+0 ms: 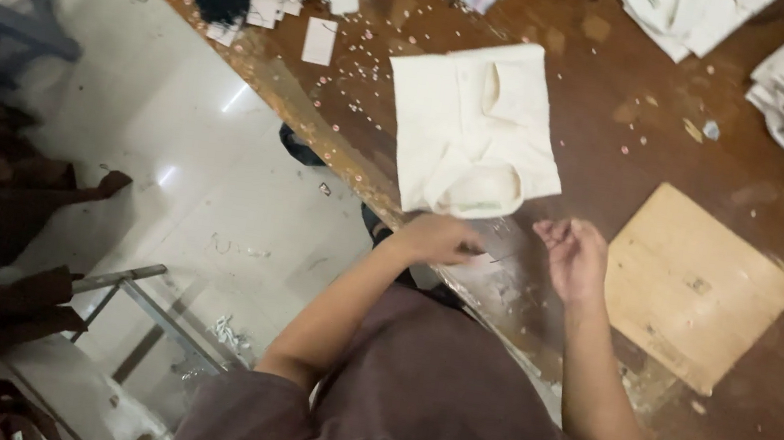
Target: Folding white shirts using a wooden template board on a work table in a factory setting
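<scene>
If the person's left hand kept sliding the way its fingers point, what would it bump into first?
The left hand points right, toward the right hand. It would probably meet that open hand first, across a short stretch of bare table. The cream folded cloth lies above this line.

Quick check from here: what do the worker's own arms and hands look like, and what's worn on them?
Both arms are bare from above the elbow down. The left hand and right hand wear no gloves, and no rings, watch or bands show. Loose short sleeves of a dull mauve-brown shirt with a small dark chest mark cover the upper arms.
</scene>
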